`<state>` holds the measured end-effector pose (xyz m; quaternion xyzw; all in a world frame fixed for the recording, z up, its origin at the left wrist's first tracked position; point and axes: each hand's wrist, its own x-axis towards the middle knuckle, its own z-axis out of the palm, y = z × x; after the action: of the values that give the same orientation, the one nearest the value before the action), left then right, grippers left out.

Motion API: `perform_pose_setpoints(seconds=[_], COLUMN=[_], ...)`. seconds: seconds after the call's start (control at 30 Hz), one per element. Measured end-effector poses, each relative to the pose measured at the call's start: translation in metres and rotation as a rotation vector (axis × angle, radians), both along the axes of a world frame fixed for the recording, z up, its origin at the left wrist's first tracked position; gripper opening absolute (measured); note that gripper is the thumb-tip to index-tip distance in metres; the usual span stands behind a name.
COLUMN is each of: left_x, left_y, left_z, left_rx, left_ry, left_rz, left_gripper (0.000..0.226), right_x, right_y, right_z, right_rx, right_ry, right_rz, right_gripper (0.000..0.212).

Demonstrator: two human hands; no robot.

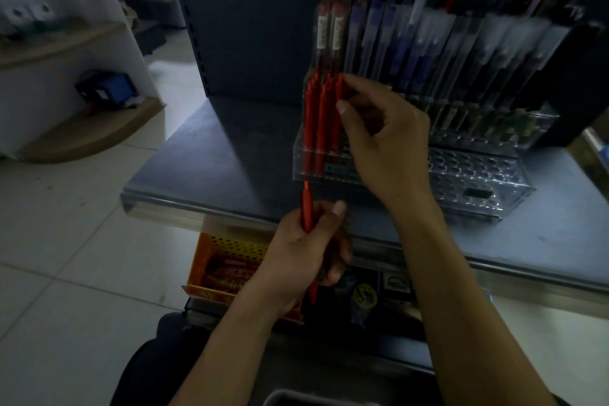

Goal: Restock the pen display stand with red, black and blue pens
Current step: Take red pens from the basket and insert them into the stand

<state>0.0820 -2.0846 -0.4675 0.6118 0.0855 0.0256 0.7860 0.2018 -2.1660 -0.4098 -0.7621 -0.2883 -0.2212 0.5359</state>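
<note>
Right hand (379, 138) pinches a red pen (339, 109) upright in the clear display stand's (461, 181) front left holes. Left hand (309, 250) grips a spare red pen (307, 208) below the surface (214, 155) edge.

An orange perforated basket (227, 250) sits below the grey shelf (204, 155).

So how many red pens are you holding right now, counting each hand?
Red plastic pen gripped by the left hand: 1
Second red plastic pen pinched by the right hand at the clear acrylic display stand: 1
Total: 2
The other red pens standing there overlap too much to count.
</note>
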Motion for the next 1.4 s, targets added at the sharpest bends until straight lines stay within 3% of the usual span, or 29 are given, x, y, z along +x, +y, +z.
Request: perform_pose_setpoints(seconds=[0.2, 0.4, 0.8, 1.03, 1.2, 1.4], left_x=[0.000, -0.001, -0.003, -0.002, -0.002, -0.001], left_y=[0.001, 0.002, 0.003, 0.002, 0.002, 0.003], left_z=[-0.001, 0.000, 0.003, 0.002, 0.001, 0.001], left_rx=[-0.007, -0.007, -0.024, -0.030, -0.043, -0.046], left_ry=[0.004, 0.002, 0.012, 0.006, -0.004, -0.004], left_rz=[-0.004, -0.018, -0.032, -0.024, -0.022, -0.024], left_gripper=[0.030, 0.030, 0.030, 0.029, 0.028, 0.028], right_x=[0.001, 0.000, 0.005, 0.009, 0.012, 0.006], right_y=[0.000, -0.001, -0.005, -0.007, -0.009, -0.011], right_z=[-0.001, -0.001, -0.004, 0.000, 0.000, 0.002], right_rx=[0.086, -0.060, -0.091, -0.062, -0.083, -0.043], right_ry=[0.018, -0.071, -0.153, 0.050, 0.078, 0.137], right_rz=[-0.020, -0.022, 0.008, 0.097, 0.101, 0.084], right_gripper=[0.029, 0.030, 0.027, 0.021, 0.021, 0.039])
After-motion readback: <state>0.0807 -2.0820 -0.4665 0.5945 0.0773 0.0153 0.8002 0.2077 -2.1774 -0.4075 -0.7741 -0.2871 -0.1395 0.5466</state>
